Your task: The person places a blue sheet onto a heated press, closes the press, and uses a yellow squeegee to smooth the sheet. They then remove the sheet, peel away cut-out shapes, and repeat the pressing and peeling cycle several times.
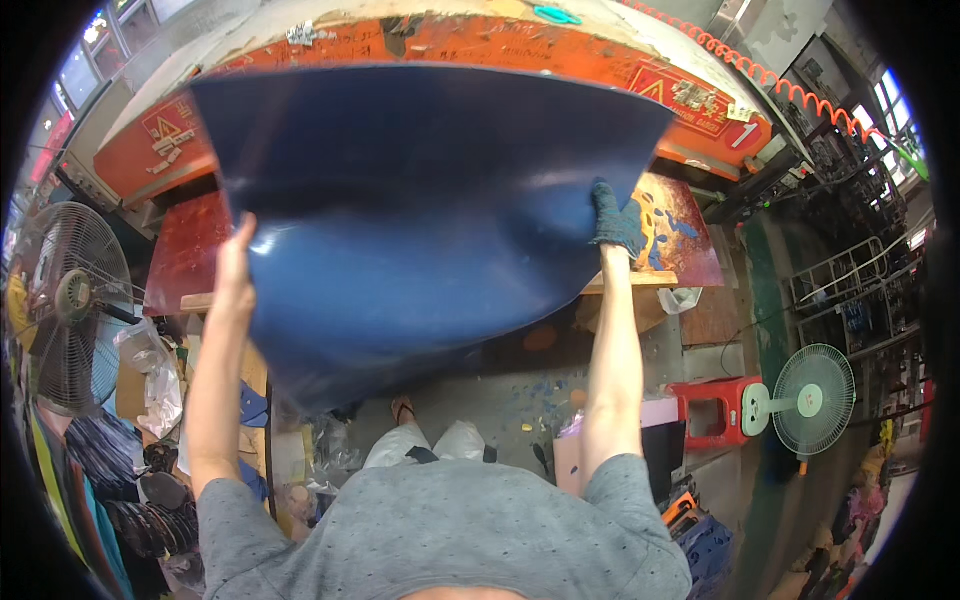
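A large, glossy dark blue sheet (400, 240) is held up in front of me, bent and sagging toward its lower edge. My bare left hand (237, 268) is closed on its left edge. At the opposite edge my right hand (620, 222), in a dark knitted glove, grips the sheet too. Behind it stands an orange machine (590, 50) with warning labels. The sheet hides much of the reddish work surface (190, 245) below the machine. Yellow cut-out pieces (650, 215) and small blue scraps lie on that surface, near my right hand.
At the left stands a large grey fan (75, 285); a smaller white fan (812, 398) is at the right, by a red stool (705, 410). An orange coiled hose (770, 75) hangs at upper right. Scraps litter the floor (520, 400). A metal rack (850, 280) stands far right.
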Demonstrator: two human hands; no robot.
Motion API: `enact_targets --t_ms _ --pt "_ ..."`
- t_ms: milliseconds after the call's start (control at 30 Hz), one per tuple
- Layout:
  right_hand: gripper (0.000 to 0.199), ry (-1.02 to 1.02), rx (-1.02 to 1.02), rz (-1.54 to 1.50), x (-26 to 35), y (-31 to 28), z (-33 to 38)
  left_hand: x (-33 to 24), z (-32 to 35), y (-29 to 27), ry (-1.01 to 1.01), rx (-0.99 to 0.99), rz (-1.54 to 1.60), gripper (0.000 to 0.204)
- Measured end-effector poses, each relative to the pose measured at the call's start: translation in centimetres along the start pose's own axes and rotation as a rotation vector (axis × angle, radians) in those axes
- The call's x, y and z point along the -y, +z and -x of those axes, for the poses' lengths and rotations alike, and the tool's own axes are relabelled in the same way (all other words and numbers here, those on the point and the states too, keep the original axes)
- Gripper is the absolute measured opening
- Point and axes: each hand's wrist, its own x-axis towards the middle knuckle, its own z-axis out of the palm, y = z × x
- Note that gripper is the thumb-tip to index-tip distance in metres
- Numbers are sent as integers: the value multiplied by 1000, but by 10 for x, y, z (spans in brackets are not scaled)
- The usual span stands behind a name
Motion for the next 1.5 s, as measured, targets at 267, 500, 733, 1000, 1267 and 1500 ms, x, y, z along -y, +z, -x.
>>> enact_targets --t_ms 267,500,733,1000,1267,1500 --pt "79 141 380 490 -62 39 6 134 -69 -37 -326 180 -217 47" --pt "64 144 376 529 -9 67 -71 92 -143 -1 -400 325 -98 44" --pt "65 250 406 377 34 131 -120 75 -230 40 -80 235 -233 47" --pt "59 -61 196 -6 -36 120 -86 127 -279 45 203 -115 -749 49" --pt "50 585 418 -151 -202 27 117 133 -291 49 156 -61 -418 37" --pt "47 247 476 -74 -187 88 97 107 -271 28 407 -105 -742 51"
